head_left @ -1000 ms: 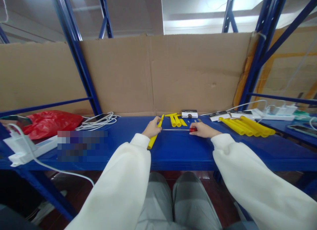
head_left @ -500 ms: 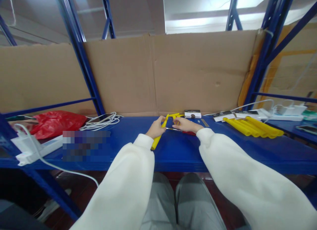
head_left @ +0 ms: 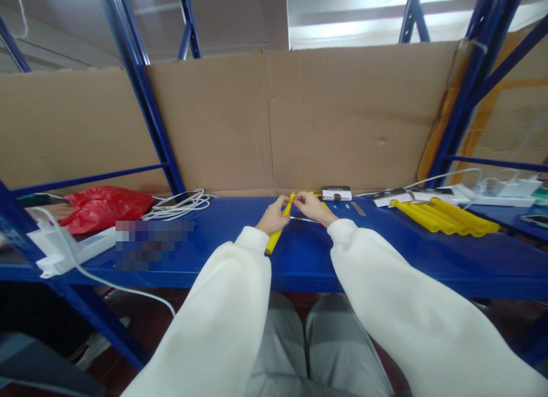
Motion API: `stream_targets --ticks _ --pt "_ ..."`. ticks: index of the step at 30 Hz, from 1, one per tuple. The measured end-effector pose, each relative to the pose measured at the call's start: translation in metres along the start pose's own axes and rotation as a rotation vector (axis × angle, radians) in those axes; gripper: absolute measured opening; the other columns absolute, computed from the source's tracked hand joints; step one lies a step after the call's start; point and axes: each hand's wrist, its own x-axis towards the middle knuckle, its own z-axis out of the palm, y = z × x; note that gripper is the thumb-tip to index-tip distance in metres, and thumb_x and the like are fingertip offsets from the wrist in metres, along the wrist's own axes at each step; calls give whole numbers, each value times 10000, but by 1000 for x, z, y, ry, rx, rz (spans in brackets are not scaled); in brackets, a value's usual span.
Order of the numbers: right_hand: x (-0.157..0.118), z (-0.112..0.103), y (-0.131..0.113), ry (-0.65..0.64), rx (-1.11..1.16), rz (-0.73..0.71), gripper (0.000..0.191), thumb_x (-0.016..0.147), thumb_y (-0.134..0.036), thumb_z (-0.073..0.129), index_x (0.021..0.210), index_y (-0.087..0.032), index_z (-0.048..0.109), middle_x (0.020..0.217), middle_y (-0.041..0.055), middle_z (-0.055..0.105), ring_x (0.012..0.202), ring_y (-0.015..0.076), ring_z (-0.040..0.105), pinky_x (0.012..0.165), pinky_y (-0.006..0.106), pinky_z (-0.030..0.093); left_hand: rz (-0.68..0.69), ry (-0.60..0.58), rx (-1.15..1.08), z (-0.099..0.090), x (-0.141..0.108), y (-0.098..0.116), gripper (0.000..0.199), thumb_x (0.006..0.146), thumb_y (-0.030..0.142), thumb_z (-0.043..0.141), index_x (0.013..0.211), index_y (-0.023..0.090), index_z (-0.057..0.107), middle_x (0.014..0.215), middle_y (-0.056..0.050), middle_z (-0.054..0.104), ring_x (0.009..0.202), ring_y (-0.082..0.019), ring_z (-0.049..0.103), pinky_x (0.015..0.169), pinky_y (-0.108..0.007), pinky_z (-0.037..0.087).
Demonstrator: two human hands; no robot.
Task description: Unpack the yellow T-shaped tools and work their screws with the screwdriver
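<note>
My left hand (head_left: 274, 215) is closed round a slim yellow handle-like piece (head_left: 274, 242), which slants with its lower end toward me. At the upper end of this piece, my right hand (head_left: 311, 205) has its fingers pinched together; whatever lies between them is too small to make out. A thin metal shaft (head_left: 305, 219) with a red end lies on the blue shelf (head_left: 240, 226) under my right hand. Behind that hand, other yellow pieces show in part. A small black-and-white box (head_left: 336, 193) and a flat grey metal strip (head_left: 358, 209) lie to the right.
Several yellow tubes (head_left: 445, 217) lie at the right beside white boxes (head_left: 391, 197) and cables. On the left are a red plastic bag (head_left: 109, 207), a coiled white cable (head_left: 192, 203) and a white power strip (head_left: 92, 246). A cardboard panel (head_left: 214, 123) stands behind.
My right hand has moved left, from over the yellow pieces at the back to the upper end of the held yellow piece. The view has shifted slightly.
</note>
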Motion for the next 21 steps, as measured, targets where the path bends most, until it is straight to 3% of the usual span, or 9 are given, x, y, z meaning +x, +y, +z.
stream_targets --ticks 6,13,21 --pt "-3 -2 -1 -5 38 21 181 851 -157 488 679 -210 471 679 -18 559 675 137 523 704 257 434 -56 -44 0 0 -2 7 599 679 6 601 1259 151 579 1271 -133 666 688 -132 689 724 -287 579" --pt "-7 -5 4 15 1 30 118 859 -144 500 763 -202 537 705 -6 599 677 141 560 725 267 463 -87 29 87 -2 -2 9 651 681 0 596 1316 140 580 1275 -136 672 1067 -249 691 913 -343 555" --pt "-10 -11 4 -70 -211 -3 130 826 -99 525 767 -195 588 844 49 699 780 163 621 770 275 474 -93 28 121 -2 -2 8 683 703 20 595 1372 147 552 1257 -133 680 993 -227 713 893 -324 556"
